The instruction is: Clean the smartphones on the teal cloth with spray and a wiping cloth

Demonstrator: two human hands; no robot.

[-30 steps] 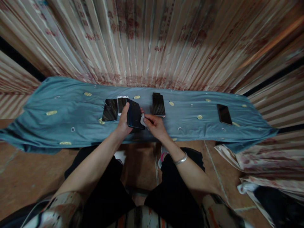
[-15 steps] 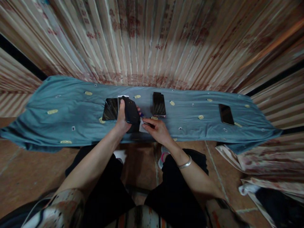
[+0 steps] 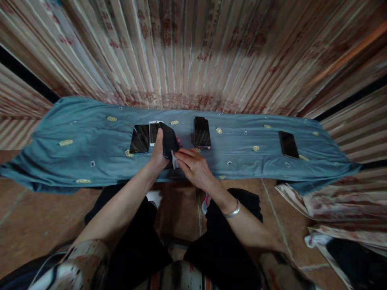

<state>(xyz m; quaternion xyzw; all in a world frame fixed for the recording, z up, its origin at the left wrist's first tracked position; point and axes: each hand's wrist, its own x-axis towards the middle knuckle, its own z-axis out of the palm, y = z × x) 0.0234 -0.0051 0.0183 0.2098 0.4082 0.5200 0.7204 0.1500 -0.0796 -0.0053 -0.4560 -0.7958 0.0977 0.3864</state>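
My left hand (image 3: 158, 152) is closed round a dark smartphone (image 3: 169, 141), held tilted above the cloth with its back towards me. The fingers curl behind it and are partly hidden. A small pale wipe or cloth (image 3: 174, 160) is pinched in my right hand (image 3: 193, 166), pressed at the phone's lower right edge. Just beyond my left hand lies a white phone (image 3: 154, 136), partly covered by the hand. Beside it on the left is a wider black device with a glossy screen (image 3: 140, 139).
A stack of dark phones (image 3: 202, 133) lies right of my hands, and a single dark phone (image 3: 288, 144) farther right. All rest on a blue-green patterned cloth (image 3: 242, 133) over a long narrow surface. Pleated curtains (image 3: 187, 56) hang directly behind it.
The held phone has turned slightly and shifted right, uncovering more of the white phone. My right hand has moved left with the pale wipe, closer against the phone's edge.
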